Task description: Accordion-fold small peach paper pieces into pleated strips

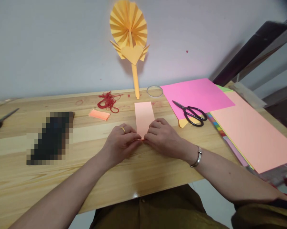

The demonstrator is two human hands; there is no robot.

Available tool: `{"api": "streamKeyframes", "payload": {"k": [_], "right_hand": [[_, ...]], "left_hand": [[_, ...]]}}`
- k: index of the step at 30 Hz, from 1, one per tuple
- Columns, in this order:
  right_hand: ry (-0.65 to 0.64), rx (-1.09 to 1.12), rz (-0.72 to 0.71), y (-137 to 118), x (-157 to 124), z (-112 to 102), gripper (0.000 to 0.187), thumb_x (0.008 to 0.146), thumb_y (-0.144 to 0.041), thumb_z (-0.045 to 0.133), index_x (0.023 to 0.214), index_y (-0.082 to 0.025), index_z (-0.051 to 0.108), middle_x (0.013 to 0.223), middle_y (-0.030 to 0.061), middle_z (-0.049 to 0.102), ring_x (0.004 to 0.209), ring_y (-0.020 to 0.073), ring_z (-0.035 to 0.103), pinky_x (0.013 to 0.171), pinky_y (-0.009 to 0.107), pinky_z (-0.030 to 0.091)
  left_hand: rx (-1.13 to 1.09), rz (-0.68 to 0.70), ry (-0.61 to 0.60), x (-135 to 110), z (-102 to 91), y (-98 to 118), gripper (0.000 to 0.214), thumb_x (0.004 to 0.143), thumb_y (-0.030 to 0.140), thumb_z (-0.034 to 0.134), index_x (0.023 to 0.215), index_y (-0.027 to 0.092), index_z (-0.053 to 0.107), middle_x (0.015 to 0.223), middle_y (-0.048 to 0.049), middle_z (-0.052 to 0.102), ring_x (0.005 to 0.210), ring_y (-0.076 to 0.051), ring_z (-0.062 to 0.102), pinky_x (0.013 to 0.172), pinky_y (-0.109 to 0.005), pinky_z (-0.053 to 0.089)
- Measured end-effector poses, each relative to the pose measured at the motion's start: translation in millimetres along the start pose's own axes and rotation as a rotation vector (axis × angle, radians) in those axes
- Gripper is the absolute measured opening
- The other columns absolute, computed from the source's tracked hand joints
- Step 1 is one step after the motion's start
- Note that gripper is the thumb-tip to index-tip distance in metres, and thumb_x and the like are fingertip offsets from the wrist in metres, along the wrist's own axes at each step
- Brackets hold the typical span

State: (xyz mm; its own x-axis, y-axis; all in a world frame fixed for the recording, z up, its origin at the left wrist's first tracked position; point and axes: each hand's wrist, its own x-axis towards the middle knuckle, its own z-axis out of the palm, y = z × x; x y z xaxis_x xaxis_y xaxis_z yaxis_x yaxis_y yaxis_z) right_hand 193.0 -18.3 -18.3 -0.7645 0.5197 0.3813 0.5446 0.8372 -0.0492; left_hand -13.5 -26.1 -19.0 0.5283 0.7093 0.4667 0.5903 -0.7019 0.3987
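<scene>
A narrow strip of peach paper lies on the wooden table straight in front of me, its long side pointing away. My left hand pinches the near left corner between thumb and fingers. At the near right corner my right hand has its fingers closed on the same edge, and the two hands almost meet. That near edge is mostly covered by my fingertips. Beyond my left hand lies a small pleated bundle of orange paper, with a tangle of red thread behind it.
A yellow paper fan flower leans on the wall. Black-handled scissors rest on pink paper at right, beside peach sheets. A clear ring-shaped disc lies behind. At left are a pixelated dark object and other scissors.
</scene>
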Motion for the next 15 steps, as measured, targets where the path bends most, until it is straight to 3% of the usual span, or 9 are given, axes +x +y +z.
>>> {"api": "streamKeyframes", "payload": {"k": [10, 15], "right_hand": [[-0.041, 0.083, 0.025, 6.3, -0.3, -4.4, 0.019, 0.089, -0.023, 0.049, 0.076, -0.017, 0.062, 0.076, 0.0049, 0.063, 0.084, 0.018, 0.048, 0.081, 0.035, 0.03], [-0.118, 0.153, 0.137, 22.7, -1.1, -17.9, 0.012, 0.083, -0.023, 0.058, 0.075, -0.016, 0.065, 0.08, 0.0053, 0.063, 0.086, 0.0187, 0.05, 0.078, 0.033, 0.032]], "left_hand": [[0.005, -0.015, -0.04, 0.7, 0.5, -2.2, 0.012, 0.079, 0.024, 0.059, 0.073, 0.02, 0.068, 0.07, -0.0023, 0.066, 0.066, -0.014, 0.056, 0.061, -0.029, 0.044], [-0.013, -0.028, -0.077, -0.2, -0.5, -5.1, 0.011, 0.078, 0.022, 0.059, 0.072, 0.02, 0.068, 0.069, -0.0022, 0.066, 0.066, -0.015, 0.057, 0.062, -0.029, 0.045]]}}
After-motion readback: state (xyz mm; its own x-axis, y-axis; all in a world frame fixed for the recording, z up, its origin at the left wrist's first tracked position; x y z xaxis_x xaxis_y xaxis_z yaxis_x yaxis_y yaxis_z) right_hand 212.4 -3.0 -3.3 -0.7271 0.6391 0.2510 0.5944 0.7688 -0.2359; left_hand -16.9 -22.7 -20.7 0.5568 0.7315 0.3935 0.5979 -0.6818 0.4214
